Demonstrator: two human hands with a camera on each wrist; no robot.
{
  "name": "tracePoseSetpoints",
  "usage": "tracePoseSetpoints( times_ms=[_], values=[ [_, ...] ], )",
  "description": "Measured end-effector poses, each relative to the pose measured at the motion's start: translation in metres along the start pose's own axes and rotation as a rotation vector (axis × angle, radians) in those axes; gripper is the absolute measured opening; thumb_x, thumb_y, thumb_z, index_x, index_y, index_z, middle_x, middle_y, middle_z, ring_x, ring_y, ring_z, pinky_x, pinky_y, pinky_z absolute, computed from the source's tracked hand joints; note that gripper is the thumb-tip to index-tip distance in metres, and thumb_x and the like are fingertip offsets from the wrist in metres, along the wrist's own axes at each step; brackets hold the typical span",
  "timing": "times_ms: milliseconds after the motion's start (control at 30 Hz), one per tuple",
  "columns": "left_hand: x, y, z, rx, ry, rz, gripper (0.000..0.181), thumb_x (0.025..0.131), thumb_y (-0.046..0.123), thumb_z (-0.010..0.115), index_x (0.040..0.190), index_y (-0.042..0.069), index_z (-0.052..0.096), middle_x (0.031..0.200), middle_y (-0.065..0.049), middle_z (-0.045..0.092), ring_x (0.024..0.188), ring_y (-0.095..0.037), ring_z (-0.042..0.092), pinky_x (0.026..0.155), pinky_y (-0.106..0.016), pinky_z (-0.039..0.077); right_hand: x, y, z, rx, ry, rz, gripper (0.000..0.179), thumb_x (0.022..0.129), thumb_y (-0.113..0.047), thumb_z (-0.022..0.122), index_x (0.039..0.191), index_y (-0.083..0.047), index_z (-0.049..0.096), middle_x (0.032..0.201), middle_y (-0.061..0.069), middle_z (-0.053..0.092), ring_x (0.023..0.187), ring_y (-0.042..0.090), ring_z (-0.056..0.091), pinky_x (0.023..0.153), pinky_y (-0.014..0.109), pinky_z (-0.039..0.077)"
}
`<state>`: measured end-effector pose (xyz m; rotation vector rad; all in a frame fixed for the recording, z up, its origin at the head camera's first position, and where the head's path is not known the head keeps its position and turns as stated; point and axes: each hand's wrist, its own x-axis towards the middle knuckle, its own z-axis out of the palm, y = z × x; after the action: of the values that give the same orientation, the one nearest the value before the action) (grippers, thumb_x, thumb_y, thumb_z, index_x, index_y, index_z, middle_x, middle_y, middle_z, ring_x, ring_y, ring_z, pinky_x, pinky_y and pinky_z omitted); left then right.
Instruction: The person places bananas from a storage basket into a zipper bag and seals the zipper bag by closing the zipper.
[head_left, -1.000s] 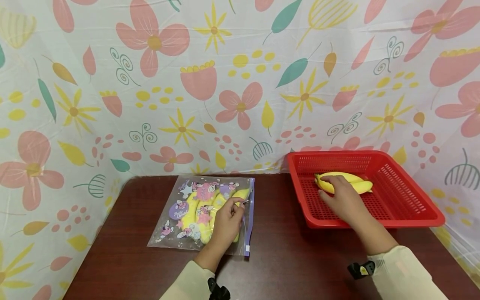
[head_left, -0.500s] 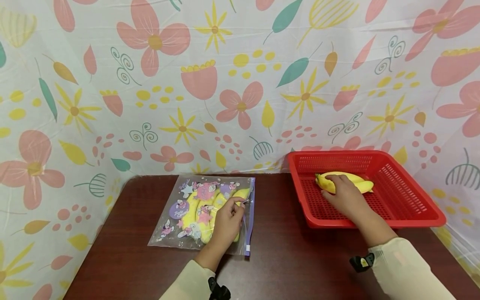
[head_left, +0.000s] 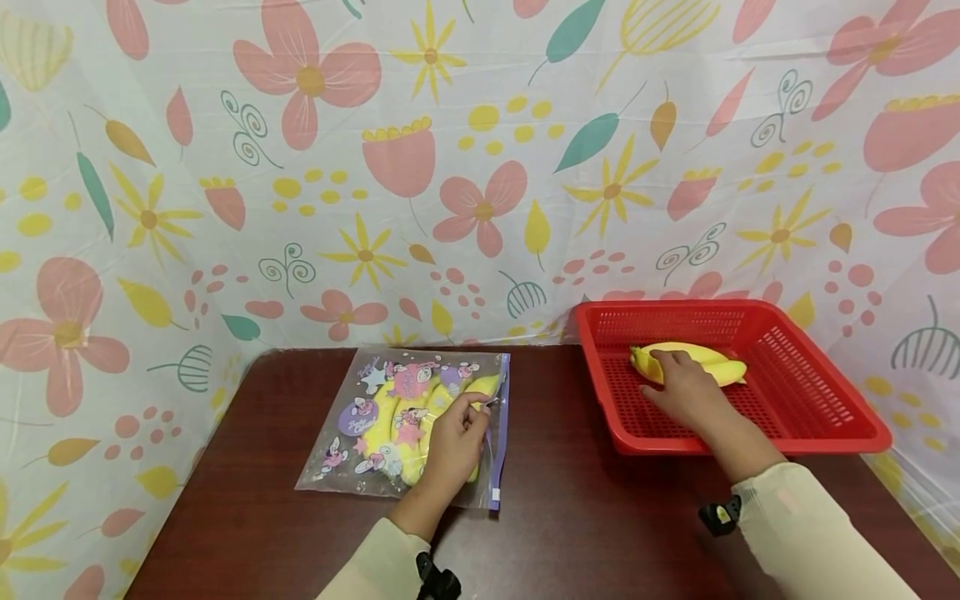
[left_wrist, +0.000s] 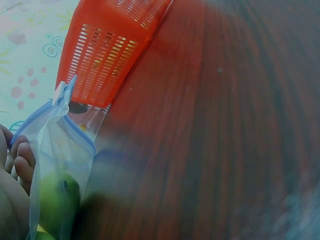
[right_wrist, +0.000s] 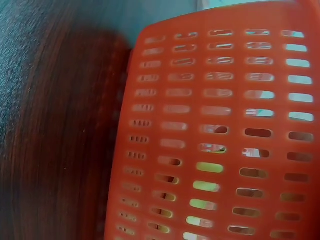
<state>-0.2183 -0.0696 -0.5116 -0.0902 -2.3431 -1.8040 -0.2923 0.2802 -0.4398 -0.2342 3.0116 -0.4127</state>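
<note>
Your right hand [head_left: 686, 387] had settled a little lower over the yellow, curved bananas [head_left: 727, 372] in the red, perforated plastic basket [head_left: 750, 447]; its fingers lay across the nearer one, while half a second earlier they sat slightly higher. You seemed to have gone from reaching to making contact, though I could not tell whether those fingers had closed into a grasp. These bananas still lay on the basket floor, not lifted.

Your left hand [head_left: 453, 442] had hardly shifted: it pinched the clear, cartoon-printed plastic bag [head_left: 326, 446] near its purple-edged opening. The left wrist view showed that mouth parted, with the white slider [head_left: 495, 495] down at the near end. More yellow bananas [head_left: 381, 421] already lay inside the bag, flat on the dark reddish-brown wooden tabletop [head_left: 555, 525], left of the basket and apart from it, so the work looked partly done.
</note>
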Motion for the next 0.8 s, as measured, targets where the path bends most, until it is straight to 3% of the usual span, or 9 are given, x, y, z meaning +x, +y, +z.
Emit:
tracePoseSetpoints(
  times_ms=[333,667,800],
  values=[
    [0.0001,0.0002,-0.0009,-0.001,-0.005,-0.002,0.019,0.101,0.016,0.059,0.118,0.015,0.068,0.065,0.001,0.054,0.050,-0.006,0.052,0.046,-0.022,0.043,0.0022,0.0018,0.0077,-0.085,-0.060,-0.010,0.082,0.093,-0.030,0.069,0.151,0.010,0.028,0.148,0.043,0.033,0.134,0.060,0.036,0.106,0.071,0.036],
    [-0.0001,0.0008,-0.0006,-0.013,-0.008,-0.002,0.020,0.101,0.015,0.058,0.117,0.015,0.068,0.065,0.001,0.055,0.050,-0.007,0.053,0.046,-0.023,0.043,-0.0021,0.0020,0.0062,-0.126,-0.035,-0.027,0.069,0.092,-0.028,0.070,0.143,0.010,0.043,0.135,0.041,0.045,0.122,0.058,0.046,0.094,0.070,0.044],
    [-0.0002,0.0011,-0.0005,-0.008,-0.005,-0.003,0.019,0.101,0.016,0.058,0.117,0.015,0.068,0.065,0.001,0.054,0.050,-0.007,0.053,0.046,-0.023,0.043,-0.0018,0.0026,0.0073,-0.171,-0.012,-0.043,0.058,0.092,-0.020,0.068,0.138,0.009,0.049,0.130,0.040,0.049,0.117,0.056,0.050,0.091,0.068,0.047]
  ],
)
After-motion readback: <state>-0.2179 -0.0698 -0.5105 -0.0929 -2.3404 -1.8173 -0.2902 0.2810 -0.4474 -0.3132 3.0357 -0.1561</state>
